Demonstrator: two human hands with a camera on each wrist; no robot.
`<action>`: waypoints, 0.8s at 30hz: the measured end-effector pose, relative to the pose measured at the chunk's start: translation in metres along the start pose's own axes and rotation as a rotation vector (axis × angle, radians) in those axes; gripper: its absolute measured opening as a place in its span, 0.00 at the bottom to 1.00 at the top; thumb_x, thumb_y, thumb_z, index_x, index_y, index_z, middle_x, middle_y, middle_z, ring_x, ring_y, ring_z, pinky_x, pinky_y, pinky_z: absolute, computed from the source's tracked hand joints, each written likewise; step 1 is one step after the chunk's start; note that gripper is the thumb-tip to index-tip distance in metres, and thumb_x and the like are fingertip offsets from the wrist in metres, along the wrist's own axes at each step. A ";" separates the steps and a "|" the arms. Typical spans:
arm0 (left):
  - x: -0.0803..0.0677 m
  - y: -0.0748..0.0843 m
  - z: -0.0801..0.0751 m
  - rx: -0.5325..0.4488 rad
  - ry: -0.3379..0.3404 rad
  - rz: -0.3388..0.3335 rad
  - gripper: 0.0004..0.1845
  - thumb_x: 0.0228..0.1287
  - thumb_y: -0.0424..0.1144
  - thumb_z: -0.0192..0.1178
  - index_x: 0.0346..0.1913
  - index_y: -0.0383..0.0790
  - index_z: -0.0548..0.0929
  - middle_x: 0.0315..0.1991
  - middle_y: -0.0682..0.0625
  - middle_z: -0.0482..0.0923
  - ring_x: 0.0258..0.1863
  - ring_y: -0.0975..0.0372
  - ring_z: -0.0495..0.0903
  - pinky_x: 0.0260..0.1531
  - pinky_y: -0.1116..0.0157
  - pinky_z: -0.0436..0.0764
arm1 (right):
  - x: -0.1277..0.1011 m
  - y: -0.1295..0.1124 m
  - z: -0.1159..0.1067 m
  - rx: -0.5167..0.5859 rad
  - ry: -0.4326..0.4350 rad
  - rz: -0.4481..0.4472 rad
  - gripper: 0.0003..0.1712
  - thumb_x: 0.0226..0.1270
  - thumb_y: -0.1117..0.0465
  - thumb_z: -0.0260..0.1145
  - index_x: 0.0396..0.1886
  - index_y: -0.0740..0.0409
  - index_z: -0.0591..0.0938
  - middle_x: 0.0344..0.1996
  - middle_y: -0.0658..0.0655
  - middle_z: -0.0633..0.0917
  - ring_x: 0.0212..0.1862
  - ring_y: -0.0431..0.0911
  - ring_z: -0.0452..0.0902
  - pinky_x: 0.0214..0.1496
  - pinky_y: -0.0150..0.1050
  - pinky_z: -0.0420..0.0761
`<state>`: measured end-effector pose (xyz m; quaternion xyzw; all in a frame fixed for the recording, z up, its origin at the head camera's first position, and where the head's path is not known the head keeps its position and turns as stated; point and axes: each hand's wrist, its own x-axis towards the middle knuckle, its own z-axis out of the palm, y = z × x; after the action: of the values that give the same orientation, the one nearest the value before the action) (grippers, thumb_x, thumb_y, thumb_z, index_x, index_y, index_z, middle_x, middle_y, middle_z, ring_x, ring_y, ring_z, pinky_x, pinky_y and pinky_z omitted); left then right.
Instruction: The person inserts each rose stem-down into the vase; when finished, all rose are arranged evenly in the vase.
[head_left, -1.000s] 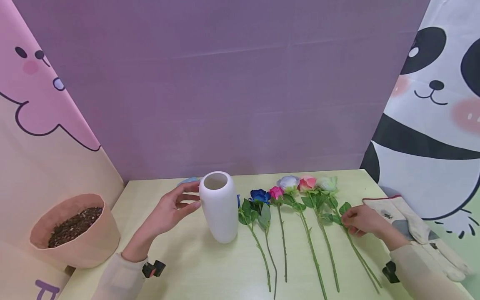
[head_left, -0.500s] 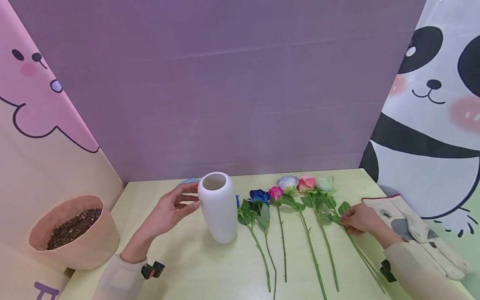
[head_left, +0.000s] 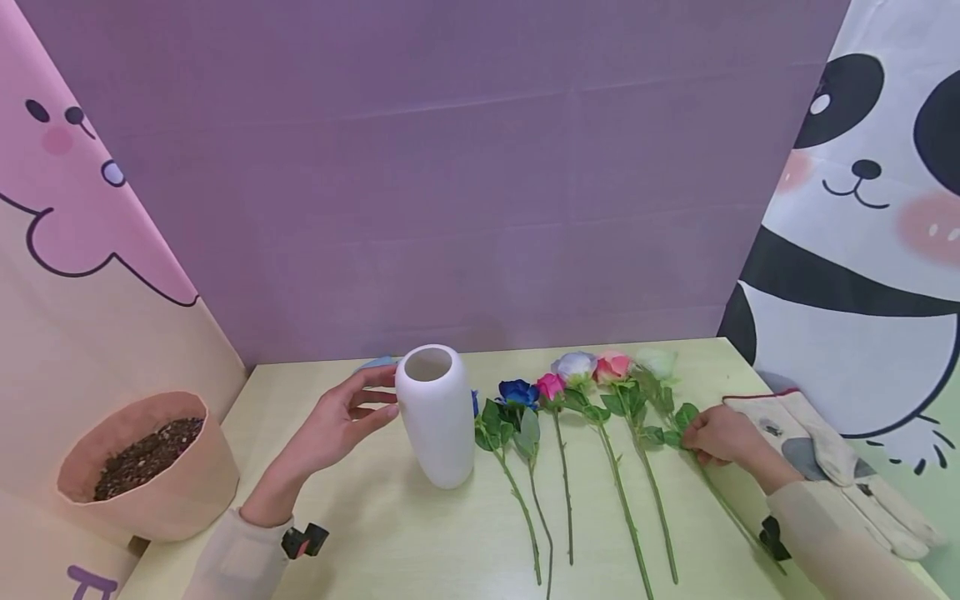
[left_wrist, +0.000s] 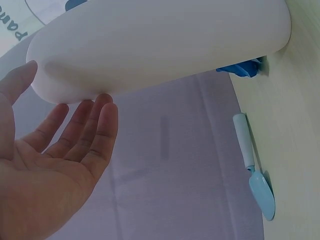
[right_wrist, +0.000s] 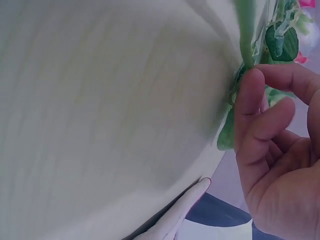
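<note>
A white vase stands upright on the pale green table. My left hand lies against its left side with straight fingers; in the left wrist view the fingertips touch the vase. Several artificial roses lie in a row to the vase's right. The rightmost is a pale green rose. My right hand pinches its stem among the leaves, and the right wrist view shows my fingers curled on the stem.
A blue rose, a magenta one, a lilac one and a pink one lie between vase and right hand. A paper pot of soil stands far left, gloves far right, a blue trowel behind the vase.
The pale green rose has shifted slightly in my right hand's pinch, its head blurring and its stem end swinging right. The left hand and the vase stay where they were.
</note>
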<state>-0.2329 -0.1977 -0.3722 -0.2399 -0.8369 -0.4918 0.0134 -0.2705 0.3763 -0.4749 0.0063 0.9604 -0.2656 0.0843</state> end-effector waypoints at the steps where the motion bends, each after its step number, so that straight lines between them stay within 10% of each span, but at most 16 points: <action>1: 0.000 0.000 0.000 0.002 0.000 0.001 0.28 0.68 0.45 0.65 0.68 0.54 0.71 0.63 0.49 0.75 0.59 0.51 0.81 0.52 0.67 0.85 | 0.000 0.000 -0.001 0.005 0.000 0.005 0.07 0.61 0.61 0.65 0.27 0.59 0.85 0.14 0.49 0.82 0.21 0.42 0.77 0.23 0.37 0.80; 24: 0.004 -0.001 0.009 0.003 0.022 -0.002 0.33 0.66 0.47 0.67 0.72 0.56 0.68 0.66 0.48 0.73 0.60 0.49 0.81 0.54 0.64 0.85 | -0.004 0.004 -0.015 0.102 -0.013 -0.026 0.09 0.65 0.63 0.63 0.38 0.65 0.85 0.24 0.51 0.85 0.27 0.41 0.83 0.26 0.39 0.82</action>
<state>-0.2346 -0.1894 -0.3767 -0.2334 -0.8378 -0.4931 0.0226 -0.2683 0.3879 -0.4635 -0.0038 0.9451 -0.3153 0.0864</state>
